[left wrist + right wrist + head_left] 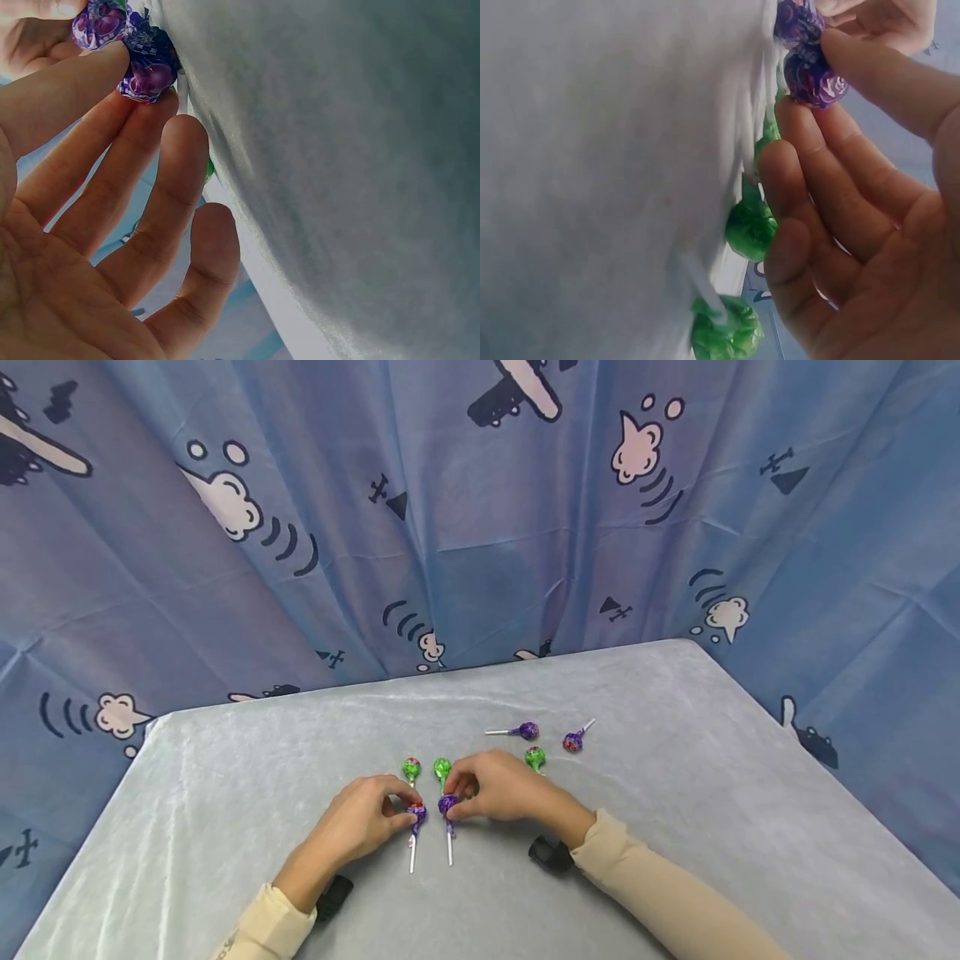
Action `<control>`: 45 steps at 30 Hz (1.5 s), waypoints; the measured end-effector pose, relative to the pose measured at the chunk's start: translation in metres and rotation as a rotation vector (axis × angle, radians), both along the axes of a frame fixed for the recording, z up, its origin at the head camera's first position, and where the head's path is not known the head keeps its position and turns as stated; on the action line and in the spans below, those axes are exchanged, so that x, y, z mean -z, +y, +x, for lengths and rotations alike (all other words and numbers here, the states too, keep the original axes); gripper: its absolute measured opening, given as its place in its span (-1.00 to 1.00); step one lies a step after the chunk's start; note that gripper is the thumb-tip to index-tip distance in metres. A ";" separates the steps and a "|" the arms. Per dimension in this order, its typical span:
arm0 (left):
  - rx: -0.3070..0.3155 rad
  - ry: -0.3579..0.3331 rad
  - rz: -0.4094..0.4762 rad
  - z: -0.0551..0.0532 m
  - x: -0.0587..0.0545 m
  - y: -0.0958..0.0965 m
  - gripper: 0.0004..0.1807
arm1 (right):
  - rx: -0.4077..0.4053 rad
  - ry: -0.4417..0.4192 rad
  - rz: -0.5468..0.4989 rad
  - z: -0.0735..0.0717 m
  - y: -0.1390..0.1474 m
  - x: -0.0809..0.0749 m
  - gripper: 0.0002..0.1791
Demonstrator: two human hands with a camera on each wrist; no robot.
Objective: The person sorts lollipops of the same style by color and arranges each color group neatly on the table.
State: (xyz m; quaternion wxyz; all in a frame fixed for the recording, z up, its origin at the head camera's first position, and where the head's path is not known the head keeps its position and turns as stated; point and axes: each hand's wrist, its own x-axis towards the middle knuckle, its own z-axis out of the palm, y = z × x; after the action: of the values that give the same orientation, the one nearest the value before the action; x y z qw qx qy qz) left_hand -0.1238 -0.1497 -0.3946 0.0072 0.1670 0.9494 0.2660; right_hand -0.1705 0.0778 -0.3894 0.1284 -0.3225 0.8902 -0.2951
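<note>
My left hand (358,817) pinches the head of a purple-wrapped lollipop (152,73) between thumb and fingertips. Just to its right, my right hand (501,787) pinches a second purple lollipop (815,79) the same way. Both white sticks point toward me, nearly parallel and a short gap apart. Beyond the left one sits a green lollipop (411,767), its stick partly hidden by the left hand and the purple candy. Another green lollipop (442,767) lies beyond the right purple one, close to the right fingertips, with its stick mostly hidden.
Past my right hand is a third green lollipop (535,757), its stick mostly hidden. Farther back lie a purple lollipop (528,731) with its stick pointing left and another purple one (573,742) angled away. A pale cloth (247,760) covers the table; a patterned blue curtain (480,585) hangs behind.
</note>
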 end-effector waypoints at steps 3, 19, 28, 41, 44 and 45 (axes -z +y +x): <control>0.002 -0.002 0.001 0.001 -0.001 0.000 -0.88 | -0.001 0.015 0.015 0.002 -0.002 0.002 -0.80; 0.004 0.005 0.005 0.002 -0.001 0.001 -0.87 | 0.014 0.075 0.081 0.004 -0.005 0.003 -0.79; -0.002 -0.004 -0.004 0.001 -0.001 0.001 -0.87 | -0.001 0.081 0.076 0.004 -0.003 0.003 -0.77; 0.007 0.023 -0.006 0.001 0.001 0.001 -0.87 | -0.007 0.034 0.072 -0.001 0.004 -0.006 -0.75; 0.000 0.018 -0.008 0.001 0.001 0.002 -0.87 | 0.007 0.020 0.059 -0.004 0.010 -0.013 -0.73; -0.002 0.017 -0.008 0.001 0.001 0.002 -0.87 | 0.012 0.017 0.048 -0.006 0.012 -0.015 -0.73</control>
State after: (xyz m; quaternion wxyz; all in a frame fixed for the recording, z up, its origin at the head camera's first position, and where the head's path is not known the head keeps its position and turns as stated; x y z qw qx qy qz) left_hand -0.1223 -0.1475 -0.3959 -0.0004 0.1685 0.9506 0.2606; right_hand -0.1762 0.0898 -0.3747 0.1269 -0.3165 0.9000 -0.2715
